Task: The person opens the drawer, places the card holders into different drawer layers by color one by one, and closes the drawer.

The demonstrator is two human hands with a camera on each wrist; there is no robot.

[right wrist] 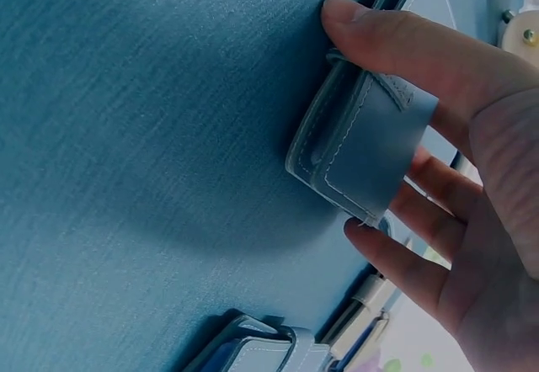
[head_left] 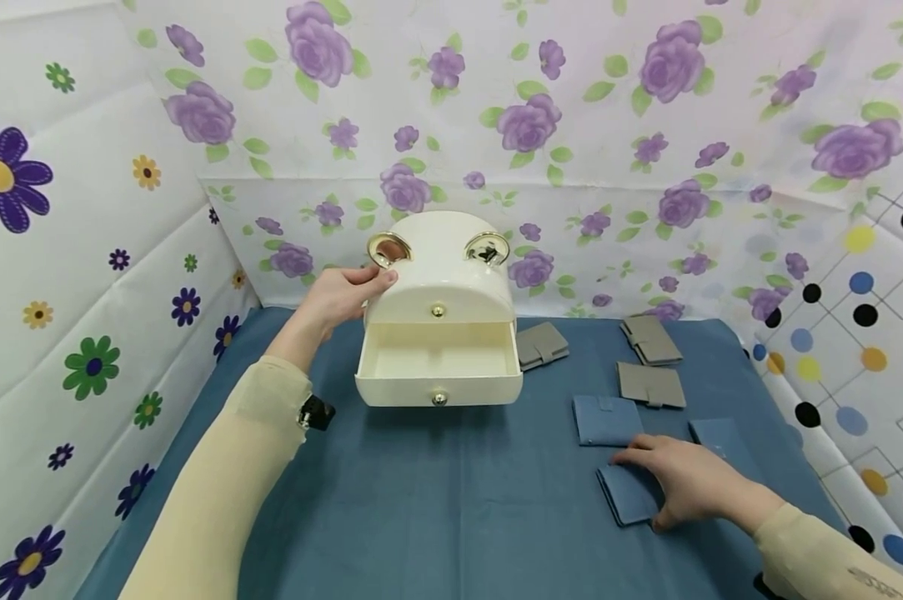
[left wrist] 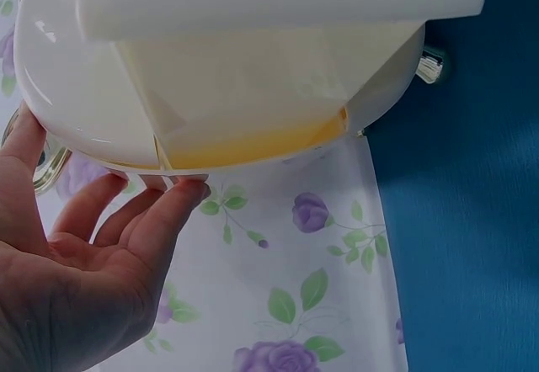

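A cream drawer box [head_left: 451, 279] with gold-rimmed ears and round gold knobs stands near the back; its lower drawer [head_left: 391, 392] is pulled out and bare inside. My left hand [head_left: 338, 296] holds the box's left side, thumb on the curved top by the ear and fingertips against the side. At the right front, my right hand [head_left: 694, 479] grips a blue wallet [head_left: 627, 496] between thumb and fingers. The right wrist view shows that wallet's [right wrist: 366, 140] strap under my thumb; its far edge is hidden.
Just behind the held wallet is another blue wallet [head_left: 607, 421]; a third [head_left: 717, 435] lies partly behind my right hand. Grey wallets [head_left: 649, 339], [head_left: 652, 384] lie further back, another grey wallet [head_left: 543, 344] beside the box. Flowered cloth walls [head_left: 609, 167] edge the blue tablecloth [head_left: 421, 517].
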